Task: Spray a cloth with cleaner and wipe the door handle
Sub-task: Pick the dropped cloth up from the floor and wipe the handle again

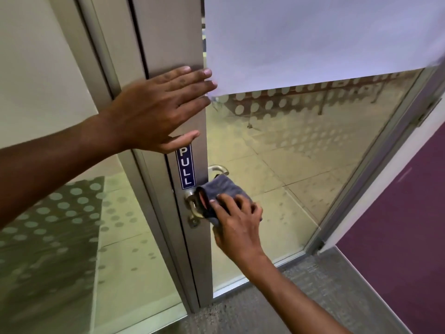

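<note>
A metal lever door handle (192, 205) sits on the silver door stile (168, 44), below a blue PULL sticker (186, 168). My right hand (237, 227) grips a grey cloth (222, 189) wrapped over the handle's lever, which is mostly hidden under it. The round base and keyhole plate show to the left of the cloth. A second lever (218, 169) on the door's far side shows through the glass. My left hand (159, 109) lies flat and open against the stile above the sticker, fingers spread. No spray bottle is in view.
The glass door (301, 165) has frosted dots and a white sheet (313, 39) over its upper part. A fixed glass panel (60, 225) stands at left. Grey carpet (301, 297) runs along the bottom, and a purple wall (397, 225) is at right.
</note>
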The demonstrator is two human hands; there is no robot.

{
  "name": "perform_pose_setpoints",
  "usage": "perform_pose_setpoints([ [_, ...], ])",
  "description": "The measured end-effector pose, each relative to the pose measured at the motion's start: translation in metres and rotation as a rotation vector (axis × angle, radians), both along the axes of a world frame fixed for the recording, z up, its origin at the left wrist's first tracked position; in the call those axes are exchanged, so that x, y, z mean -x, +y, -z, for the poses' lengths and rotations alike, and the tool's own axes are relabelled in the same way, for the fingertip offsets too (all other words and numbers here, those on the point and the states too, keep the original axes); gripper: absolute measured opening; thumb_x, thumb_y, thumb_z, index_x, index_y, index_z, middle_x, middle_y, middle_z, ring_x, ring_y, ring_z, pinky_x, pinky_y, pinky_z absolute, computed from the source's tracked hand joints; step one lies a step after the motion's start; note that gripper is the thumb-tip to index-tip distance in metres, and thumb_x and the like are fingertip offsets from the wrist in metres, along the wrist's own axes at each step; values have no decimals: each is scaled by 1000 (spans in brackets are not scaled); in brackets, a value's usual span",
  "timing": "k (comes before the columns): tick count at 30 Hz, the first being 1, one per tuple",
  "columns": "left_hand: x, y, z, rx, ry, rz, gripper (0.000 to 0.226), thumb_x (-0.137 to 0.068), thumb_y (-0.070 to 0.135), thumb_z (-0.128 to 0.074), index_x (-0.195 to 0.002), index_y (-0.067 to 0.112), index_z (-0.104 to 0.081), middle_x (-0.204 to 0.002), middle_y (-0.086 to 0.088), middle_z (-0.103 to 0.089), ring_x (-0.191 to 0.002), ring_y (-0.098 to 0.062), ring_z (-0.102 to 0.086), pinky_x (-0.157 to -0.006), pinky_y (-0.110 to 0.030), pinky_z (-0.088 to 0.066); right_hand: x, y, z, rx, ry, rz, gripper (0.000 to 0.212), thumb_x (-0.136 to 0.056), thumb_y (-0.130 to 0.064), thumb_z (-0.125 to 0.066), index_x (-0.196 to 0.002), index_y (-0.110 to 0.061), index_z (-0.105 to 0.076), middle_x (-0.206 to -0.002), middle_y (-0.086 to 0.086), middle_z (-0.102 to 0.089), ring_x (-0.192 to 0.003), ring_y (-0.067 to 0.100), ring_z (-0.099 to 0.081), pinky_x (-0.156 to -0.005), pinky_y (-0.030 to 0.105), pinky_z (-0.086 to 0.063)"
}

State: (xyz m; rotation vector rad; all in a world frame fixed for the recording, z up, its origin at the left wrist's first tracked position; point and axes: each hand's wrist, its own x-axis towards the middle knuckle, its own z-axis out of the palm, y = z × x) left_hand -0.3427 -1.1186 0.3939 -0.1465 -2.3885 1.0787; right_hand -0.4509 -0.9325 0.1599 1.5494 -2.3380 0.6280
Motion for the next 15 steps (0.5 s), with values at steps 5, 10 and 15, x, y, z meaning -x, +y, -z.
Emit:
perform_pose_setpoints([
  [5,1,-2,1,-5,4,-5,67,-100,48,-40,-141,-5,-46,-153,-25,-39,-147,-37,-30,-119,-51,-31,35,9,2,-17,-76,-1,64,-68,-26,-76,-128,-35,-55,-149,5,-40,-141,39,-29,-110,68,-26],
  [10,1,-2,2,2,-1,-24,68,-100,49,-37,-142,-4,-45,-153,-26,-39,-148,-37,-30,-119,-50,-30,2,4,7,-20,-133,68,72,-67,-50,-72,-134,-41,-47,-154,5,-27,-134,39,-27,-99,56,-43],
  [15,1,-1,0,-7,-11,-15,68,-100,49,-37,-142,-4,-44,-152,-25,-40,-147,-37,-30,-120,-50,-29,-43,-26,3,-33,-96,103,81,-58,-62,-77,-130,-39,-49,-147,6,-35,-127,41,-33,-86,54,-49],
])
